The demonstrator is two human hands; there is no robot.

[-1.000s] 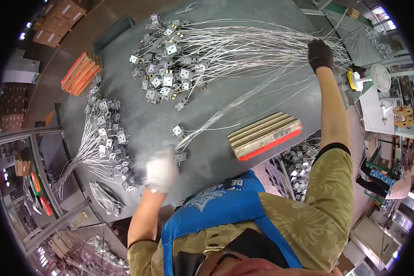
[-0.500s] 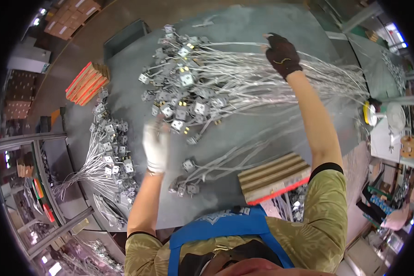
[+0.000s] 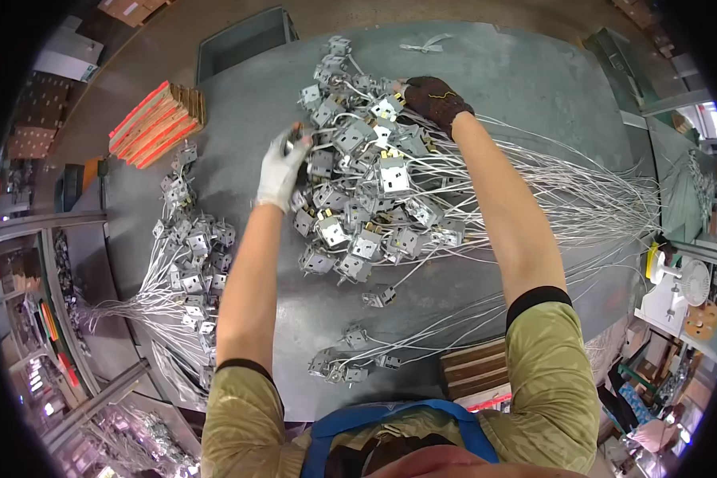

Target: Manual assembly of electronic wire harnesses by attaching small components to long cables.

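Note:
A heap of small grey metal box-shaped parts (image 3: 350, 135) with thin pale cables (image 3: 550, 179) covers the middle of the grey table. At the heap's left edge my left hand (image 3: 280, 170), in a white glove with bare fingertips, is open, thumb and forefinger apart beside a metal part. My right hand (image 3: 434, 101), in a dark fingerless glove, reaches over the far side of the heap. Its fingers are bent together at the parts and cables there; what they hold is hidden. A smaller group of the same parts (image 3: 338, 366) lies nearer me.
Another cabled bunch of metal parts (image 3: 191, 263) lies at the table's left. Behind it is a stack of red-edged boards (image 3: 158, 123). A grey bin (image 3: 243, 44) stands past the far edge. Boards (image 3: 476, 368) lie near my right elbow; a small fan (image 3: 693, 283) stands farther right.
My right hand has come left from over the cables to the metal parts. My left hand has moved farther away along the heap's left edge. The whole view has shifted.

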